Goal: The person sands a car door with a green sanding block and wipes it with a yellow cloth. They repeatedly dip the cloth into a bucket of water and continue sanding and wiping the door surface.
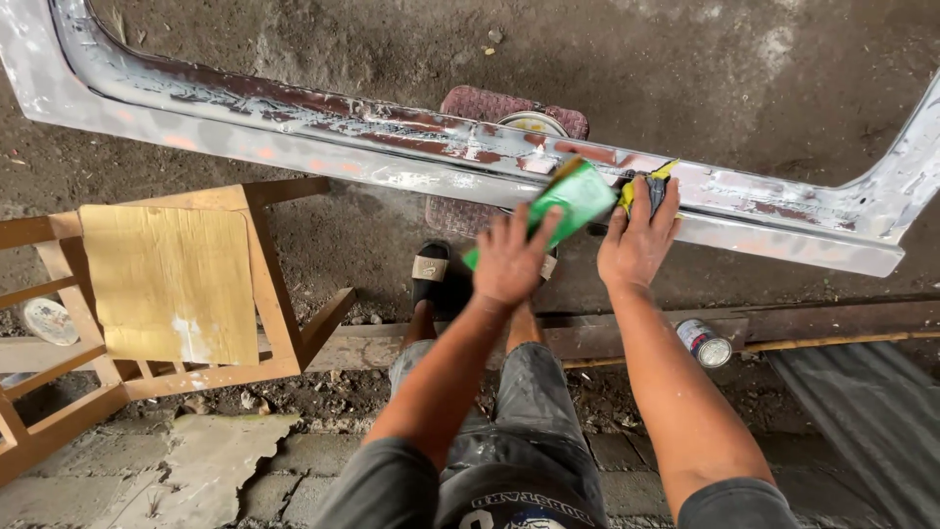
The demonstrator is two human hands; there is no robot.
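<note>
Over grey panel (294, 127), left hand (509, 260) gripping green pad (578, 196), right hand (638, 240) clutching yellow-black tool (651, 184) (partly hidden).

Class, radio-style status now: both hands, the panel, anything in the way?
Left hand gripping green block on grey panel. Right hand pressing dark cloth onto panel. Tin can on ground beside right forearm, wooden frame at left; neither obstructs.

- Dirt floor (685, 59), dark and dusty, with paving stones (323, 470) nearest the camera.
- On it: a wooden chair (284, 323) tipped on its side, a small tin can (703, 343), a long timber plank (783, 323), and a corrugated sheet (871, 421).
</note>
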